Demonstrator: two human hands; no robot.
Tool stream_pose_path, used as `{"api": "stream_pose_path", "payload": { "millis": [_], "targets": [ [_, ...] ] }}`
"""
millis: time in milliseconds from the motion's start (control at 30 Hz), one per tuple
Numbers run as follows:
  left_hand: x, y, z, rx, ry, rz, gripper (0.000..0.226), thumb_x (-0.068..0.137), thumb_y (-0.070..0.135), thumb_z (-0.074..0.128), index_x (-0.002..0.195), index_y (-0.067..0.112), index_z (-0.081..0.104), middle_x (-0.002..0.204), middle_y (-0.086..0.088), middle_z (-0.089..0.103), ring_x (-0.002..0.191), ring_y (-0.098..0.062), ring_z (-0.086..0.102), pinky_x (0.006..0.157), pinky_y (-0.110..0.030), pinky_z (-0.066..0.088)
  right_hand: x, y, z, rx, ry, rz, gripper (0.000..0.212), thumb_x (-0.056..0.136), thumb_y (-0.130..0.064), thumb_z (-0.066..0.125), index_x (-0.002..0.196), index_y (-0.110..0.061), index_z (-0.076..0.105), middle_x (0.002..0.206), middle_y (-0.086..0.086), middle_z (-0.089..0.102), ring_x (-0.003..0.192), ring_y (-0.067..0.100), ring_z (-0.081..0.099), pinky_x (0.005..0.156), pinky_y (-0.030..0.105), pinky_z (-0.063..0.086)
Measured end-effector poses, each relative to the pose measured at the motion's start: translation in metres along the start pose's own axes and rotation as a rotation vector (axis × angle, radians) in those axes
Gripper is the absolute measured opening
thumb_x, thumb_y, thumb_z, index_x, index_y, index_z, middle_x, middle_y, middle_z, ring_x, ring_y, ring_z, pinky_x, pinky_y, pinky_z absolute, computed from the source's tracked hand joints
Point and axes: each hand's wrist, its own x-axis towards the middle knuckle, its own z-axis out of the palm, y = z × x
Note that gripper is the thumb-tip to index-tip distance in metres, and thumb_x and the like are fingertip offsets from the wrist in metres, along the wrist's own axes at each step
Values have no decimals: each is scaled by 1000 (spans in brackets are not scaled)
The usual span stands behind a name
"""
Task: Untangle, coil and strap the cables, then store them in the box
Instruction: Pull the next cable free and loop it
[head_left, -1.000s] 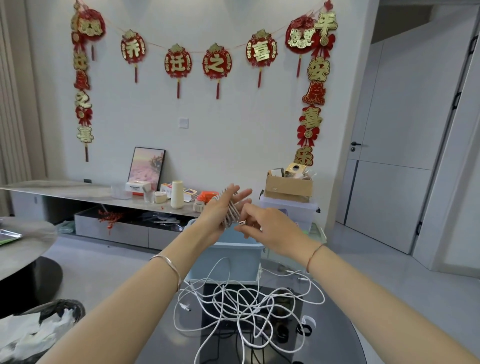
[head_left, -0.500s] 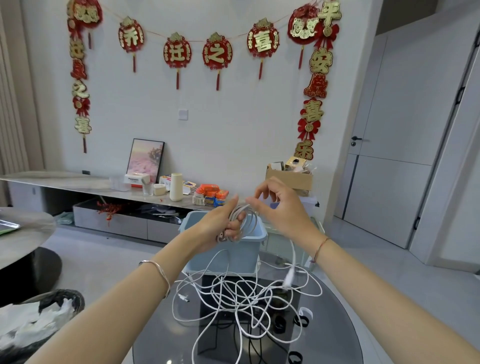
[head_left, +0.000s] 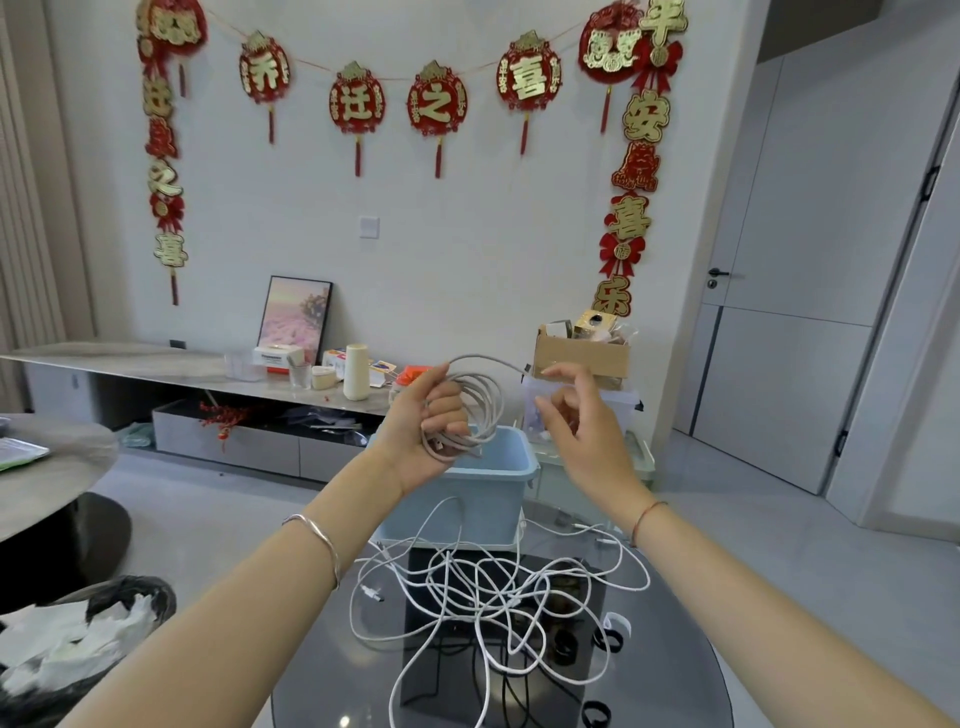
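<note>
left hand (head_left: 434, 421) grip closed round grey round cable coil (head_left: 475, 405), now raised above light blue plastic box (head_left: 483, 499). right hand (head_left: 576, 415) just let go, fingers spread, tail end loose. coil done; strap next. white tangled cables (head_left: 493, 582) remain on dark glass worktop (head_left: 675, 675).

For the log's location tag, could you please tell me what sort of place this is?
Most likely a home living room: red and gold festive hangings on the wall, a low media cabinet cluttered with household items, and a framed picture leaning against the wall.
</note>
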Motion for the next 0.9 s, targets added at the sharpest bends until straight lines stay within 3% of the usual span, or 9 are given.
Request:
{"api": "stream_pose_path", "payload": {
  "millis": [133, 233, 333, 433, 500, 600, 700, 800, 900],
  "targets": [
    [3, -1, 0, -194, 50, 79, 56, 99, 28, 35, 44, 17, 34, 34, 4, 27, 26, -6, 30, 40, -14, 35, -11, -5, 10, -141, -75, 32, 10, 95, -23, 53, 96, -23, 42, 66, -8, 57, 55, 6, 50, 54, 29, 41],
    [12, -6, 3, -267, 132, 182, 44, 101, 30, 39, 62, 13, 46, 40, 6, 41, 30, -5, 42, 39, -13, 42, -19, -17, 22, -51, -173, 153, 11, 88, -15, 57, 90, -19, 47, 69, 2, 61, 58, 15, 53, 60, 32, 44],
    [20, -15, 4, -11, 216, 319, 32, 101, 34, 40, 95, 11, 61, 69, 4, 71, 54, -5, 66, 52, -16, 54, -24, -28, 32, 1, -217, 184, 7, 83, -14, 63, 79, -17, 58, 73, -1, 60, 60, 19, 60, 62, 29, 44],
    [24, -20, -2, 171, 208, 375, 36, 102, 37, 36, 119, 13, 56, 95, 8, 74, 83, -6, 70, 72, -20, 54, -26, -36, 33, -22, -313, 200, 22, 83, -39, 67, 88, -18, 62, 85, -7, 63, 68, 17, 63, 70, 30, 48],
    [23, -19, -5, 196, 223, 377, 42, 102, 37, 34, 132, 10, 47, 108, 5, 69, 94, -10, 67, 81, -22, 50, -25, -36, 29, -120, -391, 114, 27, 84, -39, 66, 100, -18, 60, 90, -7, 63, 74, 15, 62, 73, 30, 49],
    [20, -21, -7, 297, 243, 318, 50, 103, 37, 31, 142, 5, 38, 123, -2, 63, 104, -18, 63, 83, -24, 49, -20, -34, 25, -352, -456, -122, 22, 96, -25, 51, 111, -10, 58, 100, 7, 68, 91, 24, 62, 76, 31, 42],
    [12, -28, -8, 552, 245, 199, 50, 104, 38, 26, 139, 5, 39, 112, -8, 68, 95, -17, 67, 74, -25, 52, -16, -31, 20, -513, -463, -326, 29, 100, -30, 42, 113, -8, 57, 102, 9, 67, 94, 26, 60, 65, 26, 27],
    [7, -30, -11, 851, 263, 121, 47, 103, 42, 26, 136, 15, 47, 119, -10, 65, 106, -18, 63, 76, -25, 48, -12, -33, 13, -510, -449, -455, 26, 97, -30, 51, 104, -8, 63, 98, 5, 67, 88, 21, 62, 65, 26, 34],
    [5, -28, -10, 1127, 226, 136, 44, 102, 46, 26, 134, 28, 51, 132, 3, 56, 122, -10, 52, 92, -23, 40, -13, -31, 12, -560, -293, -605, 17, 78, -21, 77, 81, -8, 66, 71, 4, 66, 63, 20, 62, 53, 27, 41]
  ]
}}
